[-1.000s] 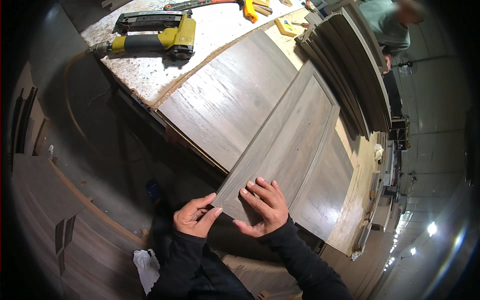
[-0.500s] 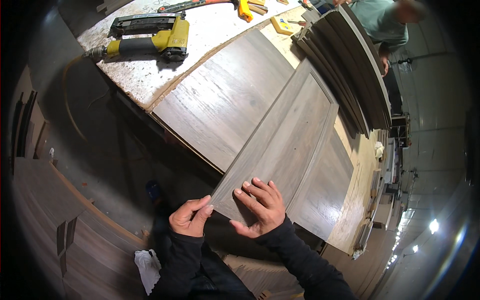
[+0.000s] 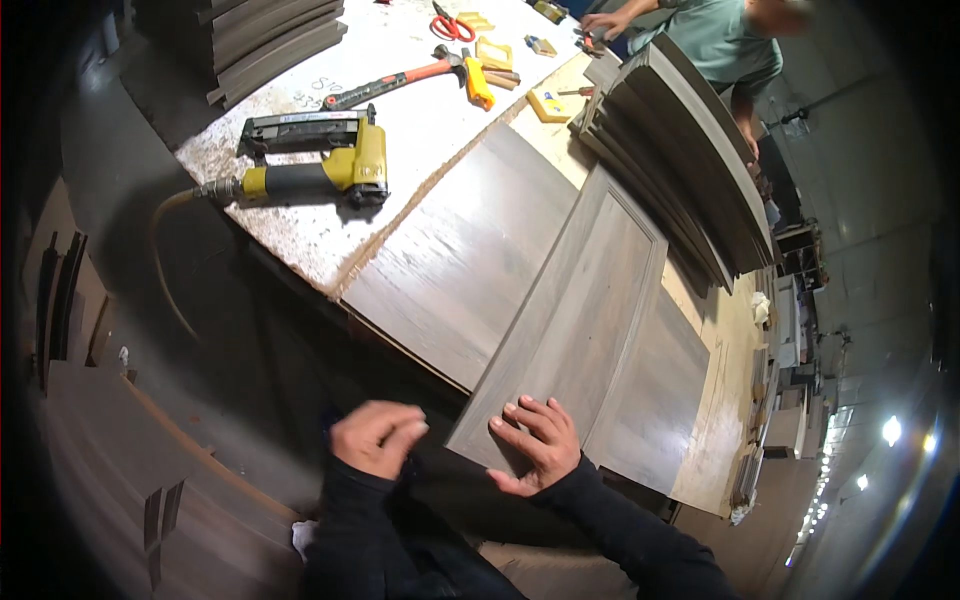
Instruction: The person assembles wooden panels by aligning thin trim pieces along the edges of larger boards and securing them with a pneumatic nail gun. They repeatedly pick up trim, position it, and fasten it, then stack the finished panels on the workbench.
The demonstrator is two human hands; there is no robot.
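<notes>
A grey-brown wood-grain panel door (image 3: 570,330) with a raised frame lies slantwise on the bench, over a flat board of the same finish (image 3: 465,240). My right hand (image 3: 540,445) rests on its near end, fingers spread and thumb out to the side. Just left of the near corner, my left hand (image 3: 378,438) hangs apart from the door. Its fingers are curled in toward the thumb, and nothing shows between them.
A yellow and black nail gun (image 3: 315,165), its hose trailing off the bench's left edge, lies beside a hammer (image 3: 400,82) and red-handled scissors (image 3: 452,26). Curved panels (image 3: 690,150) are stacked at the right. Behind them stands a person in a green shirt (image 3: 715,45).
My left hand has let go of the door's near corner and drawn away to the left. My right hand stays spread on the door. The view has tilted, bringing in more of the bench's far side.
</notes>
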